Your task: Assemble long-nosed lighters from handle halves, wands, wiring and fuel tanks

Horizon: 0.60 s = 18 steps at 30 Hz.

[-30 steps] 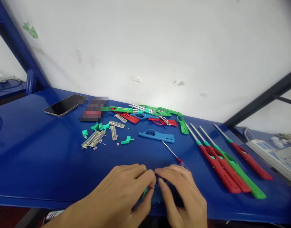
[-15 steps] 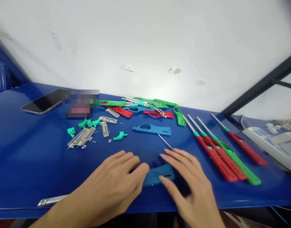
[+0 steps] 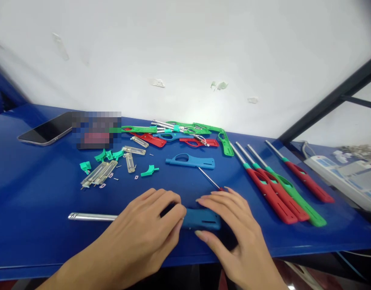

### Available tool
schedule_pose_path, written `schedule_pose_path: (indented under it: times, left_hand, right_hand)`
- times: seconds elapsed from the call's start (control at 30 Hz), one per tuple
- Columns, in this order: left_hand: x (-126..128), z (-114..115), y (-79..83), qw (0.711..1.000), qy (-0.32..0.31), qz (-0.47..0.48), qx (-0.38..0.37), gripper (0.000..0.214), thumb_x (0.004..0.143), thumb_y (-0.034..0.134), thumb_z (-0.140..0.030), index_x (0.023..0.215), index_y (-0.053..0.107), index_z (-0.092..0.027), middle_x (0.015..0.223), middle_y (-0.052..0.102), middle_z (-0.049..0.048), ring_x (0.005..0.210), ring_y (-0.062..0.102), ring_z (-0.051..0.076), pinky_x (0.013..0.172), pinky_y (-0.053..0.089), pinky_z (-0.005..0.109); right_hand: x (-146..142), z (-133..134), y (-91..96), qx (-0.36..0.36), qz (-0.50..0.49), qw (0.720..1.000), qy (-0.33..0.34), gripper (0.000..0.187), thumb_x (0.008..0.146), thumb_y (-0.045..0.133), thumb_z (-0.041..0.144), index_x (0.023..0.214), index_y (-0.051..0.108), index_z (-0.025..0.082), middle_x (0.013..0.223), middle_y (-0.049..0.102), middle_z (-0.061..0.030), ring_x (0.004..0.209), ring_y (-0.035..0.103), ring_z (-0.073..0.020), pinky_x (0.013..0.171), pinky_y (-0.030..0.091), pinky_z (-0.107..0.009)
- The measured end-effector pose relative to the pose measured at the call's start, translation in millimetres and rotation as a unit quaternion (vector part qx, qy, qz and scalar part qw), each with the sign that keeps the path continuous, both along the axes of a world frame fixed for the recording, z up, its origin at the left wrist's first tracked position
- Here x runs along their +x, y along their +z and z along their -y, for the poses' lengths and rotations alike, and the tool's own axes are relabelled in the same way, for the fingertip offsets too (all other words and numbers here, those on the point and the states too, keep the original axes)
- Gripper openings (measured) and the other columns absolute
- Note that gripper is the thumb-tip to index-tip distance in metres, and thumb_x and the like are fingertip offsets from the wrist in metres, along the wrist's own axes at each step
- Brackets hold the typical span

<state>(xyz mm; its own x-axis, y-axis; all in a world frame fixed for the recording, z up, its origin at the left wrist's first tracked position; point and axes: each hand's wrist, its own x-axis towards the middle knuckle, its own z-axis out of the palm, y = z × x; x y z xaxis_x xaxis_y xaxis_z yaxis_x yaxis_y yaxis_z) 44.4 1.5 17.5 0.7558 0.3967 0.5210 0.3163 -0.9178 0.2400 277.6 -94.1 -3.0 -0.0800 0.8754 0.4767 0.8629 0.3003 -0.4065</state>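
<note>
A blue stick lighter [image 3: 200,219] lies across the front of the table, its metal tube [image 3: 91,217] pointing left. My left hand [image 3: 152,229] is closed around the middle of the lighter, its fingers hiding the trigger area. Over the right end of the handle, my right hand [image 3: 234,233] is open, thumb and fingers apart on either side of it; whether they touch it I cannot tell. Just beyond the right fingers lies a screwdriver [image 3: 209,178], its red handle partly hidden. A blue lighter shell half [image 3: 190,161] rests farther back.
Red and green stick lighters [image 3: 270,189] lie at the right. Clear fuel tanks [image 3: 101,174], a teal trigger [image 3: 149,170] and other small parts lie at the left. Shell halves and tubes [image 3: 179,131] are heaped by the wall. A phone [image 3: 49,129] lies far left.
The lighter has turned so its tube end swings away from the table's front edge, and more of the tube shows. Both hands stay around the handle. The view has shifted slightly.
</note>
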Motion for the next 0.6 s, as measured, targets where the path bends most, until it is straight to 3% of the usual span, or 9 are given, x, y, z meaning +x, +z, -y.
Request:
schedule_pose_path:
  times: [0.1,0.2,0.47,0.6]
  left_hand:
    - [-1,-1,-0.7,1.0,-0.001,0.004,-0.007,0.025,0.114,0.043,-0.013,0.11,0.066,-0.019,0.107,0.074,0.0045,0.097,0.072,0.023,0.085,0.054,0.04]
    - [-2,-1,-2.4,1.0,0.002,0.018,-0.016,0.02,0.113,0.046,-0.012,0.109,0.064,-0.019,0.108,0.075,0.004,0.095,0.072,0.021,0.086,0.054,0.038]
    - [-1,-1,-2.3,0.994,0.004,0.093,-0.048,0.019,0.108,0.054,-0.005,0.101,0.059,-0.021,0.1,0.071,0.0004,0.09,0.068,0.015,0.082,0.056,0.028]
    - [0,-2,0.2,0.991,0.006,0.115,-0.064,0.02,0.108,0.055,-0.004,0.099,0.061,-0.021,0.097,0.072,-0.0006,0.09,0.069,0.012,0.083,0.057,0.024]
  right_hand:
    - [1,-2,-5.3,0.068,-0.049,0.989,-0.121,0.022,0.107,0.067,0.042,0.126,0.075,0.033,0.13,0.08,-0.0031,0.125,0.071,-0.028,0.115,0.05,-0.052]
    - [5,-5,-13.5,0.078,-0.078,0.967,-0.229,0.024,0.108,0.063,0.044,0.12,0.078,0.029,0.122,0.082,-0.007,0.115,0.073,-0.0292,0.101,0.055,-0.049]
    - [9,-8,-17.9,0.055,-0.089,0.97,-0.217,0.018,0.104,0.069,0.043,0.11,0.082,0.032,0.106,0.086,-0.0008,0.1,0.079,-0.0263,0.09,0.061,-0.042]
    - [5,-4,-12.7,0.08,-0.138,0.96,-0.229,0.02,0.107,0.067,0.041,0.117,0.079,0.028,0.109,0.086,-0.003,0.097,0.082,-0.0222,0.088,0.065,-0.037]
